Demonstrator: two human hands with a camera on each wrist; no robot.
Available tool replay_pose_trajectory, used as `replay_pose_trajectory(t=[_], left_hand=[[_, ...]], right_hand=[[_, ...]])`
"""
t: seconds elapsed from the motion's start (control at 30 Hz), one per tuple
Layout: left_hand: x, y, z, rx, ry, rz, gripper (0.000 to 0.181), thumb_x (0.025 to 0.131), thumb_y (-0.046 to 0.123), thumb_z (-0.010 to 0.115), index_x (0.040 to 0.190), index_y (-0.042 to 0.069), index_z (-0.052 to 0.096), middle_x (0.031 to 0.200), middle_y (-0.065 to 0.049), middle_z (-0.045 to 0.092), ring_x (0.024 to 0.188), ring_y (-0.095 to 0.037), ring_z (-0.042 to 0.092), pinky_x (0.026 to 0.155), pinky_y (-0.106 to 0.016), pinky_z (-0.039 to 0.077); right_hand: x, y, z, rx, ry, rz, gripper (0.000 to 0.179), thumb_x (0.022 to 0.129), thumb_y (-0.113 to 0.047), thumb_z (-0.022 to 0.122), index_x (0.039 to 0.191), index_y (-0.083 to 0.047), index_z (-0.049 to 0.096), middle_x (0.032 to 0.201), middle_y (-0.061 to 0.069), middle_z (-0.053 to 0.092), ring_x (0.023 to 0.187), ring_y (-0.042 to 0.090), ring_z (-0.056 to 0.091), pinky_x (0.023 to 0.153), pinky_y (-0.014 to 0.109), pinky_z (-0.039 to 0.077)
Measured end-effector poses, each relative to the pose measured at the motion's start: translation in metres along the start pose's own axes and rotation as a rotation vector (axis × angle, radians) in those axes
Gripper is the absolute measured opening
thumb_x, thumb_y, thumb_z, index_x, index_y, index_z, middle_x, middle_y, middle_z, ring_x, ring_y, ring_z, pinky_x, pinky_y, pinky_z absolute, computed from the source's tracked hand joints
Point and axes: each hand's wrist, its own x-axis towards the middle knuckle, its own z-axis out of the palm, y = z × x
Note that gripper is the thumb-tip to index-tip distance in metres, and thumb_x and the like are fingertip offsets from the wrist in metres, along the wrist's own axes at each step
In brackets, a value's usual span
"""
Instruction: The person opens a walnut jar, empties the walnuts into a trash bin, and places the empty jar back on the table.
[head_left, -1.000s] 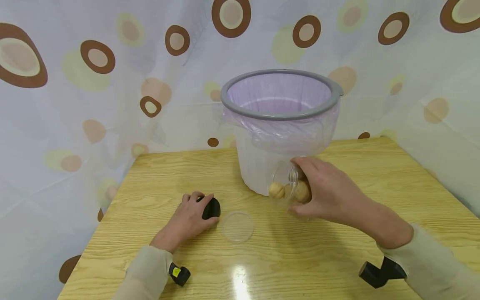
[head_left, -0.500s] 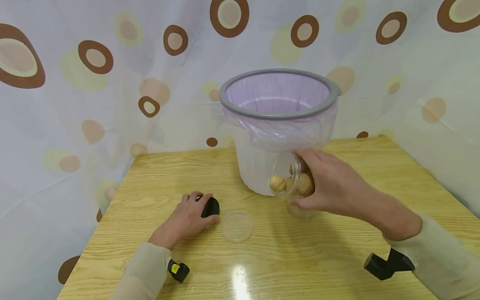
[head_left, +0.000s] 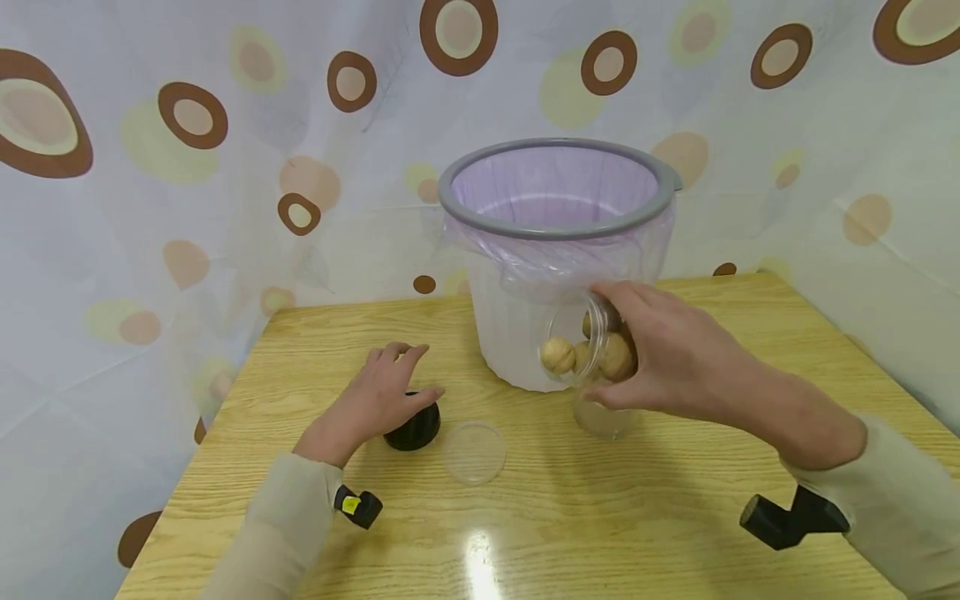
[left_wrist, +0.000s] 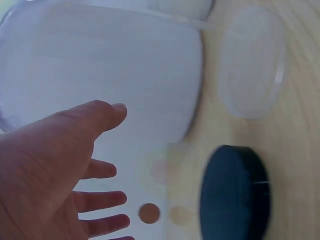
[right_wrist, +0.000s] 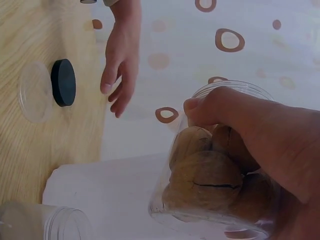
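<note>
Wood table (head_left: 645, 525); right grip (head_left: 678, 354) partly hides tilted jar (head_left: 591, 329) of nuts (right_wrist: 206, 182)

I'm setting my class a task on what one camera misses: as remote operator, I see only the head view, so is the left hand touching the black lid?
Observer: No. The left wrist view shows the left hand apart from the black lid, with a gap between the fingertips and the lid.
Operator: Thanks. And the nuts in the jar that the right hand holds: are their shells all unbroken?
Observer: Apparently not. In the right wrist view, the right hand grips the clear jar, and the big nut at the front has a dark crack running across its shell.
</note>
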Motion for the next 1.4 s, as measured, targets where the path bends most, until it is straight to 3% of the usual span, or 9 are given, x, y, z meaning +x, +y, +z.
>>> replay_pose_trajectory(t=[0.27,0.53,0.67,0.77,0.9,1.17,1.4], left_hand=[[0.022,0.022,-0.043,-0.094,0.116,0.060,0.071,0.099,0.046,0.054,0.152,0.004,0.035,0.149,-0.021,0.040,0.136,-0.043,0.038,0.113,-0.054,0.037],[0.036,0.040,-0.088,-0.187,0.368,0.106,0.069,0.099,0.042,0.052,0.154,0.006,0.031,0.154,-0.017,0.033,0.138,-0.037,0.033,0.113,-0.051,0.035],[0.047,0.051,-0.105,-0.213,0.447,0.157,0.065,0.100,0.040,0.048,0.154,0.007,0.033,0.153,-0.016,0.035,0.138,-0.034,0.033,0.114,-0.049,0.034],[0.056,0.059,-0.114,-0.219,0.453,0.179,0.063,0.101,0.041,0.046,0.153,0.007,0.035,0.151,-0.015,0.037,0.138,-0.033,0.034,0.114,-0.047,0.034],[0.069,0.069,-0.125,-0.211,0.415,0.163,0.063,0.101,0.043,0.043,0.153,0.009,0.035,0.151,-0.013,0.037,0.137,-0.031,0.033,0.114,-0.044,0.034],[0.096,0.083,-0.140,-0.178,0.323,0.095,0.062,0.102,0.046,0.037,0.154,0.012,0.033,0.155,-0.010,0.035,0.141,-0.029,0.031,0.117,-0.042,0.032],[0.115,0.092,-0.147,-0.195,0.245,0.048,0.063,0.103,0.048,0.033,0.156,0.015,0.031,0.159,-0.007,0.032,0.147,-0.028,0.027,0.122,-0.039,0.025]], right_hand=[[0.005,0.000,-0.005,0.001,0.008,-0.001,0.089,0.063,-0.034,0.091,0.134,-0.002,0.047,0.104,0.006,0.062,0.092,0.020,0.060,0.079,0.040,0.052],[0.010,-0.002,-0.015,0.023,-0.011,-0.012,0.088,0.065,-0.035,0.090,0.135,-0.004,0.046,0.104,0.006,0.061,0.089,0.018,0.060,0.074,0.035,0.053],[0.015,-0.002,-0.020,0.014,0.003,-0.027,0.087,0.065,-0.033,0.091,0.134,-0.005,0.047,0.103,0.005,0.061,0.089,0.017,0.060,0.075,0.037,0.052],[0.018,-0.003,-0.023,0.020,0.015,-0.038,0.090,0.063,-0.032,0.092,0.135,-0.005,0.046,0.105,0.005,0.062,0.091,0.017,0.060,0.078,0.038,0.053],[0.022,-0.005,-0.027,0.051,0.017,-0.055,0.096,0.063,-0.030,0.093,0.141,-0.007,0.043,0.111,0.006,0.062,0.096,0.019,0.062,0.083,0.040,0.053],[0.031,-0.010,-0.040,0.042,0.006,-0.028,0.082,0.064,-0.030,0.092,0.129,-0.007,0.049,0.097,-0.002,0.061,0.076,0.011,0.058,0.068,0.027,0.050],[0.038,-0.014,-0.052,0.086,-0.003,-0.005,0.071,0.065,-0.027,0.093,0.119,-0.009,0.052,0.094,-0.002,0.061,0.075,0.011,0.057,0.065,0.023,0.049]])
